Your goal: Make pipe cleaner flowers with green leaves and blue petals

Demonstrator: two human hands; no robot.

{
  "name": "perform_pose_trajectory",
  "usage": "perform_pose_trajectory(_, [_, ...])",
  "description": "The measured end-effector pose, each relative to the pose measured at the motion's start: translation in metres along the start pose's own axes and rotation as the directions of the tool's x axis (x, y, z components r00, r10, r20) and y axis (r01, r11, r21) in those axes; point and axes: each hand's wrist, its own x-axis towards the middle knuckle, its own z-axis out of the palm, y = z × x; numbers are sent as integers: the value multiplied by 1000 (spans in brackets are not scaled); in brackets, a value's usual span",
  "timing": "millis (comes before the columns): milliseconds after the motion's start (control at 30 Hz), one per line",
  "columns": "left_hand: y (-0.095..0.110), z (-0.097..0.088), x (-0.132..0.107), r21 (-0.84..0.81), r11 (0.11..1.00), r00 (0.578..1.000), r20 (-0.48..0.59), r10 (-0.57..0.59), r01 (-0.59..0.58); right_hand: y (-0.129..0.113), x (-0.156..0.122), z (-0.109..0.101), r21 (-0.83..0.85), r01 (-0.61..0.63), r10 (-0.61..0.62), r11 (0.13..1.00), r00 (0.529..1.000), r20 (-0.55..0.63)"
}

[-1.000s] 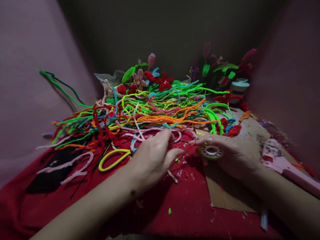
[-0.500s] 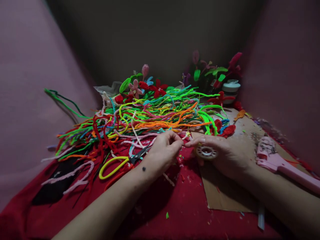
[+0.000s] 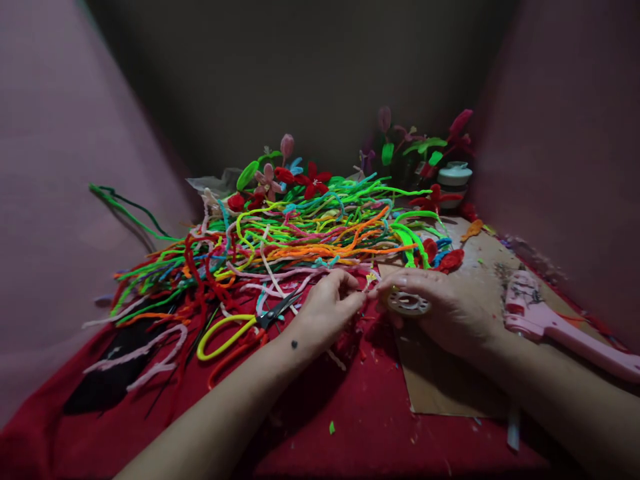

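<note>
My left hand (image 3: 327,309) is closed in a pinch at the near edge of a big heap of coloured pipe cleaners (image 3: 300,233). What its fingertips hold is too small to name. My right hand (image 3: 443,307) lies just to the right, fingers curled round a small round spool (image 3: 407,303), its fingertip touching the left hand's pinch. Scissors with yellow-green handles (image 3: 240,327) lie on the red cloth (image 3: 350,413) just left of my left wrist.
A pink glue gun (image 3: 545,320) lies at the right on a brown cardboard sheet (image 3: 450,387). Finished pipe-cleaner flowers (image 3: 300,177) and a small white jar (image 3: 454,175) stand at the back. Pink walls close in on both sides.
My left hand has turned from a looser grip into a tight pinch and met the right fingertips. The view has shifted slightly, uncovering the scissor blades.
</note>
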Motion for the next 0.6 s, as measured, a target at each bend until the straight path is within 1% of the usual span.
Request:
perform_pose_trajectory(33, [-2,-1,0,110,987,991,-53,123,-116,-1,-1,1,-2,-6,6,1000,1000,-10])
perform_pose_trajectory(67, [-2,-2,0,199,954,964,-93,247,-225,-2,-2,2,-8,-10,10,1000,1000,-16])
perform_pose_trajectory(100, [-3,-2,-1,263,909,926,-115,361,-322,-2,-2,3,-16,-10,10,1000,1000,-17])
perform_pose_trajectory(133, [-2,-3,-3,307,861,883,-114,456,-405,-3,-3,4,-23,-11,11,1000,1000,-15])
perform_pose_trajectory(200, [-1,-5,-6,394,746,789,-77,609,-537,-3,-4,5,-17,-20,20,1000,1000,1])
perform_pose_trajectory(233, [-1,-5,-7,457,669,735,-45,676,-587,-3,-4,6,-3,-31,31,1000,999,10])
perform_pose_trajectory(300, [-2,-6,-10,598,493,641,45,766,-632,-2,-4,6,19,-63,62,998,998,31])
perform_pose_trajectory(333, [-3,-7,-11,651,415,608,91,789,-636,-1,-4,5,24,-74,73,997,997,37])
perform_pose_trajectory(367, [-4,-7,-12,688,356,589,128,798,-632,0,-4,5,21,-81,80,996,996,40])
perform_pose_trajectory(400, [-4,-7,-12,710,319,582,155,798,-628,0,-5,4,11,-80,80,997,996,39])
perform_pose_trajectory(433, [-4,-8,-13,722,303,581,166,797,-622,1,-5,4,-3,-72,72,997,997,37])
perform_pose_trajectory(533, [-2,-8,-14,712,321,586,155,795,-624,2,-5,3,-51,-37,40,998,998,52])
perform_pose_trajectory(600, [0,-8,-14,687,331,578,159,800,-647,2,-5,2,-92,-10,14,996,999,43])
